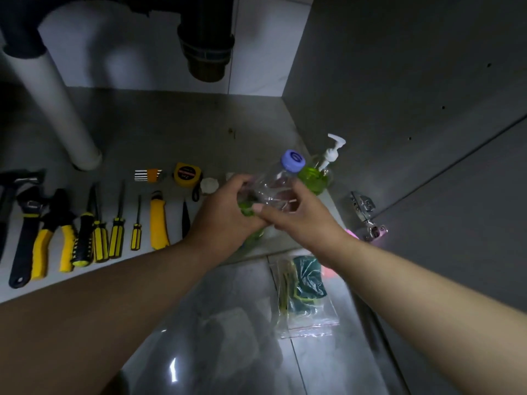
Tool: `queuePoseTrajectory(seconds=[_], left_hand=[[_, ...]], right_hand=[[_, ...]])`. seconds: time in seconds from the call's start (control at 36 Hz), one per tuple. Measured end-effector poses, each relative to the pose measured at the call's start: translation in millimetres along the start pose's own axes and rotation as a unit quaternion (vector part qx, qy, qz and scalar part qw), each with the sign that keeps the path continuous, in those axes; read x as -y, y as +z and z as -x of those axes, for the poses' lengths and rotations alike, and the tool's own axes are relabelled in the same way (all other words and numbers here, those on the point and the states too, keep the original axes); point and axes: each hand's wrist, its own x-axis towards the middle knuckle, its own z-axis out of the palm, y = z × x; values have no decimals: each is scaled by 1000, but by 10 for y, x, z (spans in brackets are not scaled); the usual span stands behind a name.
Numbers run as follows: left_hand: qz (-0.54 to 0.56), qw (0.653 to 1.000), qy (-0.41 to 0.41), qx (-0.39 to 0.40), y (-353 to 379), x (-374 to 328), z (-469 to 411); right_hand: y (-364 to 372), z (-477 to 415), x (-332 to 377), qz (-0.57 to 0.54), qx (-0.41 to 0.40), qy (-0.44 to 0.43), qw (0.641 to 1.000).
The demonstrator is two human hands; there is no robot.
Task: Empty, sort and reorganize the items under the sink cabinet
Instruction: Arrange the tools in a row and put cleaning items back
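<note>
Nearest to me, below and just right of my right hand (296,215), a clear zip bag (306,297) with green contents lies on the glossy floor tiles (228,323). Above it, both my hands meet over the front edge of the cabinet floor (171,132). My left hand (225,212) is wrapped around the lower part of a clear plastic bottle (273,186) with a blue cap, and my right hand closes on its side, fingers curled over the body; the bottle tilts up and to the right. Something green shows under my left fingers, but I cannot tell what it is. Just beyond my right hand stands a green pump bottle (316,175). Left of my left hand lies a row of tools: a yellow utility knife (158,220), screwdrivers (117,223), pliers (54,223), a wrench (25,223). Beyond those sit a yellow tape measure (186,173) and the white drain pipe (57,92).
</note>
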Motion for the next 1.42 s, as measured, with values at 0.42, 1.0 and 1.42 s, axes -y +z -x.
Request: queuePoseTrajectory(seconds=[0.42, 1.0, 1.42], left_hand=[[-138, 986, 94, -10, -282, 155, 170], [-172, 904, -108, 375, 456, 600, 848], [-212, 899, -160, 348, 446, 566, 624]], right_hand=[[-184, -1158, -364, 105, -210, 78, 969], [-1141, -22, -886, 550, 3, 146, 822], [-1464, 91, -213, 554, -114, 5, 825]])
